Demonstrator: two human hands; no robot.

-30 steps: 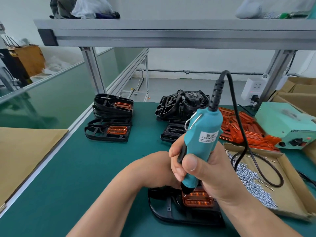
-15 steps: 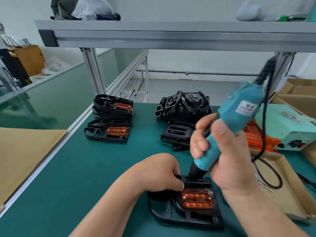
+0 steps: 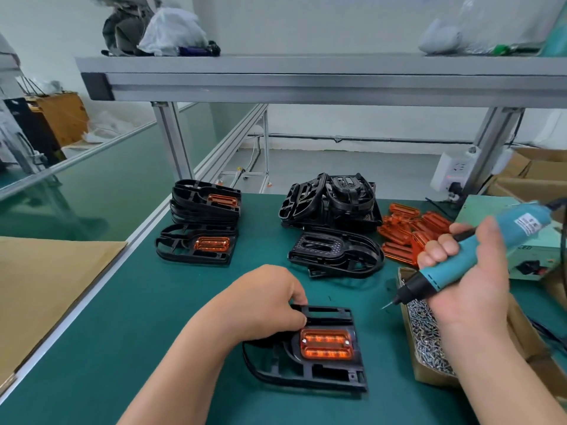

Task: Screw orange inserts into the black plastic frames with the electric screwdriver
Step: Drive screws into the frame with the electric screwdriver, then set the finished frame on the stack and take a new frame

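A black plastic frame (image 3: 306, 368) lies on the green mat in front of me, with an orange insert (image 3: 325, 344) seated in it. My left hand (image 3: 264, 305) grips the frame's upper left part. My right hand (image 3: 463, 271) grips the teal electric screwdriver (image 3: 454, 265), tilted, to the right of the frame. Its bit points down-left over the near corner of the cardboard screw box (image 3: 429, 338).
A stack of frames fitted with inserts (image 3: 202, 222) sits at the back left. A heap of bare black frames (image 3: 331, 222) lies behind the workpiece, with loose orange inserts (image 3: 408, 231) to its right. A teal power unit (image 3: 534, 256) stands far right. An aluminium shelf (image 3: 306, 84) spans overhead.
My right hand lifted the screwdriver off the insert and swung it right, to above the screw box. My left hand stayed on the frame.
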